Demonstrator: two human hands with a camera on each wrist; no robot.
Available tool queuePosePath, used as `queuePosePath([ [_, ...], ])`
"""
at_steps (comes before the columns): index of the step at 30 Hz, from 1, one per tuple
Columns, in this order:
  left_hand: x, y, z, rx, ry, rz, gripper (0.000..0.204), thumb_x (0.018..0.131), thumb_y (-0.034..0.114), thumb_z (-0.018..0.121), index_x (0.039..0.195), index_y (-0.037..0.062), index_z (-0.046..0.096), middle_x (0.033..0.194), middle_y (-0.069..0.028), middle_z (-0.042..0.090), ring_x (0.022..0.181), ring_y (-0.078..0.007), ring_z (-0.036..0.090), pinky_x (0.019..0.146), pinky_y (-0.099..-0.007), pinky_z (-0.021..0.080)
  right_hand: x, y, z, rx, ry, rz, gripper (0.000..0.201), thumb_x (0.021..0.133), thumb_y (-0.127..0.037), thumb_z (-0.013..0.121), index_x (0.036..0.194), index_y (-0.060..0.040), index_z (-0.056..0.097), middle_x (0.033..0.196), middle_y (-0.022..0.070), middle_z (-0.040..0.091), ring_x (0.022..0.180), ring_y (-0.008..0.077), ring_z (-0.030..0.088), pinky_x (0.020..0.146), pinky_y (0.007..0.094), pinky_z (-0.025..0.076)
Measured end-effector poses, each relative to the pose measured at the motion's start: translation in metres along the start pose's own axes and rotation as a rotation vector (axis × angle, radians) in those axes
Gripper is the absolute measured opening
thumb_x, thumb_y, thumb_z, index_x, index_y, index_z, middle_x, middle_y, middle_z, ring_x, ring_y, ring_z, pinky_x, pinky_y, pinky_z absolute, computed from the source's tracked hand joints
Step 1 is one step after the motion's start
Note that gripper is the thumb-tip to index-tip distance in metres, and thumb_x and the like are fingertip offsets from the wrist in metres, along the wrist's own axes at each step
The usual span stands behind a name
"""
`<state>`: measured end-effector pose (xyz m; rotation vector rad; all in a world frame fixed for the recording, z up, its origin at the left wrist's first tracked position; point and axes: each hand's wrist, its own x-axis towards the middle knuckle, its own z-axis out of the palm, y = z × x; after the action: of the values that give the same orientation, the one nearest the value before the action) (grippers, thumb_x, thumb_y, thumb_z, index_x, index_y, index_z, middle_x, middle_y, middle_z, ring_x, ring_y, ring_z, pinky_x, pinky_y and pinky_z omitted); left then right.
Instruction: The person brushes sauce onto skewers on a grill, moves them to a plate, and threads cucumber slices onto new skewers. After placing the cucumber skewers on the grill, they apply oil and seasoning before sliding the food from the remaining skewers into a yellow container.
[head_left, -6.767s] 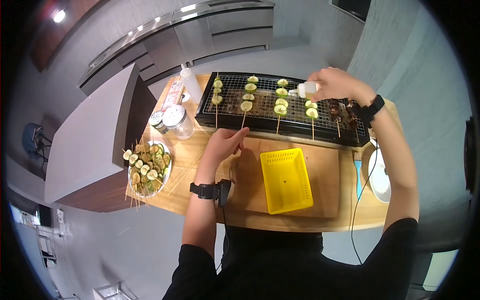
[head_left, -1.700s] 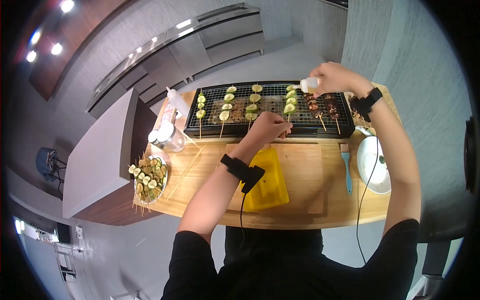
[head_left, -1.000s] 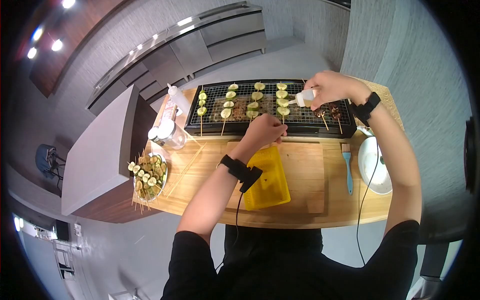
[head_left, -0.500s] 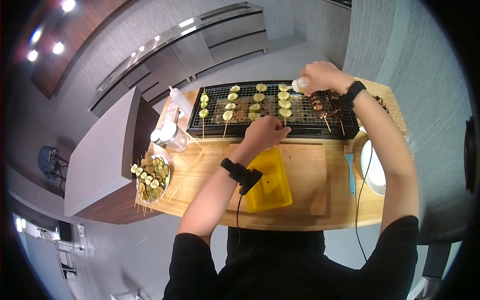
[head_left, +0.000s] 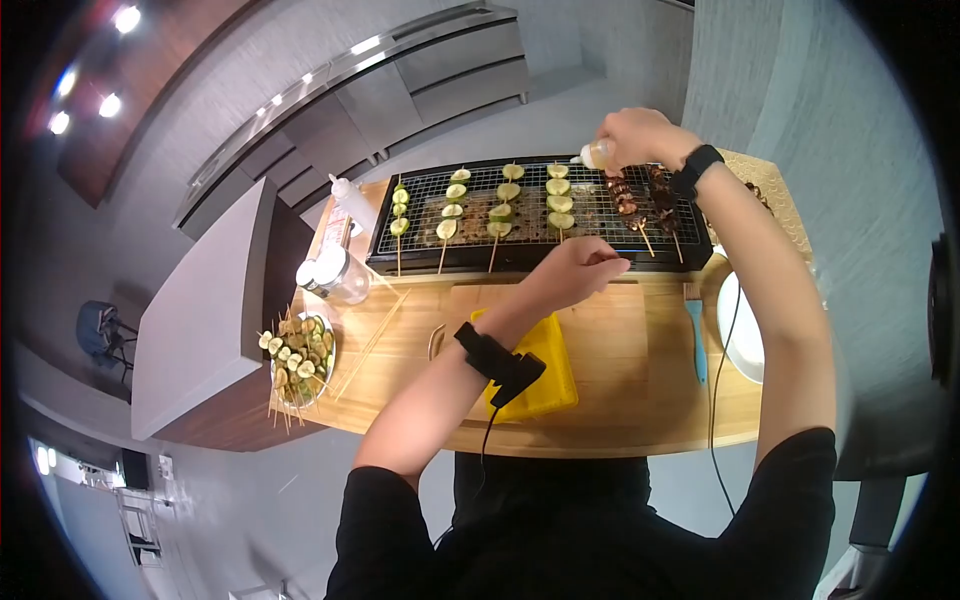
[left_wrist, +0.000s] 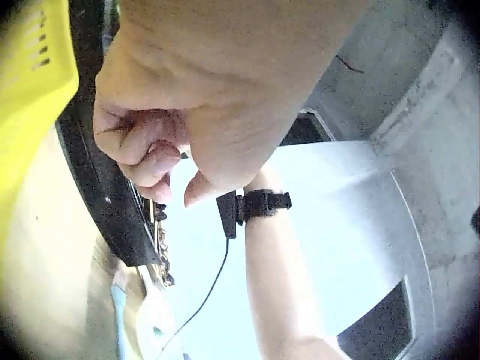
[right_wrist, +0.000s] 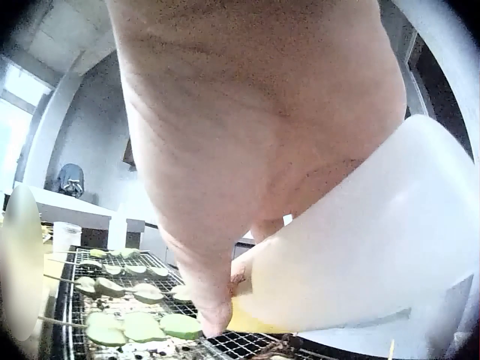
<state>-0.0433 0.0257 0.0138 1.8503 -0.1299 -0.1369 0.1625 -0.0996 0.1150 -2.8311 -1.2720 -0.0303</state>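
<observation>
My right hand (head_left: 640, 138) grips a squeeze bottle (right_wrist: 360, 240) of yellowish liquid, held tilted over the far side of the black grill (head_left: 470, 262). In the head view its white tip lies between the rightmost cucumber-like green slice skewer (head_left: 560, 203) and a dark meat skewer (head_left: 622, 195). My left hand (head_left: 582, 272) hovers by the grill's front edge, left of the meat skewer's stick end. In the left wrist view its fingers (left_wrist: 146, 154) are loosely curled, with a gap to the thumb and nothing held. More green slice skewers (head_left: 447, 228) lie on the grate to the left.
A yellow basket (head_left: 548, 385) sits on a cutting board (head_left: 615, 350) below my left arm. Right are a blue brush (head_left: 698, 340) and white bowl (head_left: 740, 340). Left stand a second bottle (head_left: 352, 200), a jar (head_left: 343, 275) and a plate of skewers (head_left: 300, 355).
My left hand has left the rightmost green skewer's stick and moved right towards the meat skewer. The right hand with the bottle has worked rightward across the grill overall and risen slightly now.
</observation>
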Motion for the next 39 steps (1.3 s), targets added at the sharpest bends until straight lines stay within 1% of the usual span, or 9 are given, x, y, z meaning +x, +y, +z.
queuePosePath([
  [1,0.0,0.006,0.0,-0.089,-0.08,-0.143,0.037,0.1,0.036,0.069,0.116,0.0026,0.067,0.082,0.0011,0.062,0.064,-0.0059,0.047,0.053,-0.0241,0.037,-0.001,0.004,0.002,0.016,0.044,0.006,0.039,0.071,-0.026,0.086,0.106,-0.0105,0.079,0.093,0.0157,0.077,0.09,0.0363,0.073,0.079,0.046,0.057],
  [10,0.03,-0.005,0.014,-0.672,-0.167,-0.357,0.028,0.102,0.031,0.065,0.116,0.0073,0.061,0.088,-0.0037,0.062,0.054,-0.0035,0.035,0.047,-0.0211,0.024,-0.055,0.034,-0.005,0.061,0.065,-0.01,0.047,0.072,-0.03,0.088,0.11,-0.0051,0.076,0.093,0.0177,0.076,0.091,0.0373,0.073,0.08,0.0448,0.056],
  [14,0.039,0.0,0.021,-0.719,-0.211,-0.347,0.026,0.102,0.028,0.064,0.118,0.0077,0.06,0.087,-0.0038,0.062,0.054,-0.0027,0.035,0.045,-0.02,0.024,-0.087,0.047,-0.013,0.171,0.026,-0.057,0.044,0.071,-0.025,0.09,0.108,-0.0059,0.077,0.089,0.0168,0.076,0.085,0.0355,0.072,0.074,0.042,0.054],
  [19,0.051,-0.003,0.029,-0.741,-0.209,-0.399,0.025,0.102,0.024,0.065,0.12,0.0081,0.06,0.086,-0.0031,0.062,0.053,-0.0025,0.037,0.044,-0.0185,0.026,-0.116,0.045,-0.03,0.128,-0.111,-0.049,0.045,0.065,-0.021,0.091,0.105,-0.0062,0.077,0.087,0.0129,0.076,0.082,0.0317,0.071,0.072,0.0404,0.053],
  [25,0.053,-0.01,0.032,-0.734,-0.174,-0.396,0.022,0.102,0.023,0.064,0.117,0.0076,0.06,0.082,-0.0015,0.062,0.052,-0.0026,0.038,0.044,-0.0186,0.027,-0.107,0.042,-0.029,0.165,-0.216,-0.096,0.046,0.064,-0.022,0.091,0.106,-0.0069,0.078,0.087,0.0145,0.076,0.08,0.0333,0.072,0.071,0.0415,0.054],
  [29,0.05,-0.011,0.03,-0.683,-0.097,-0.413,0.019,0.103,0.022,0.062,0.113,0.0071,0.06,0.081,-0.0018,0.061,0.053,-0.0029,0.039,0.045,-0.0186,0.027,-0.077,0.047,-0.017,-0.009,-0.075,-0.059,0.05,0.064,-0.024,0.092,0.109,-0.0082,0.079,0.092,0.0173,0.077,0.089,0.0373,0.073,0.077,0.0452,0.057],
  [33,0.051,-0.018,0.025,-0.677,-0.092,-0.406,0.018,0.104,0.023,0.061,0.11,0.0064,0.058,0.08,-0.0017,0.059,0.053,-0.0029,0.038,0.044,-0.0189,0.027,-0.051,0.052,-0.007,-0.059,0.073,0.032,0.048,0.066,-0.025,0.092,0.11,-0.0103,0.079,0.095,0.0169,0.078,0.094,0.0363,0.074,0.083,0.0459,0.058],
  [36,0.051,-0.02,0.023,-0.664,-0.079,-0.412,0.018,0.105,0.025,0.06,0.107,0.0066,0.057,0.079,-0.0013,0.058,0.052,-0.003,0.036,0.044,-0.0191,0.026,-0.046,0.054,-0.008,-0.068,0.075,0.031,0.048,0.066,-0.025,0.092,0.11,-0.0101,0.079,0.096,0.0174,0.077,0.094,0.0377,0.074,0.083,0.0456,0.058],
  [39,0.049,-0.021,0.019,-0.664,-0.069,-0.406,0.02,0.105,0.027,0.06,0.105,0.0071,0.057,0.078,-0.0005,0.057,0.052,-0.003,0.035,0.044,-0.0196,0.026,-0.056,0.049,-0.016,-0.02,-0.071,0.008,0.049,0.066,-0.026,0.092,0.11,-0.0091,0.079,0.094,0.0154,0.078,0.09,0.0351,0.074,0.079,0.043,0.057],
])
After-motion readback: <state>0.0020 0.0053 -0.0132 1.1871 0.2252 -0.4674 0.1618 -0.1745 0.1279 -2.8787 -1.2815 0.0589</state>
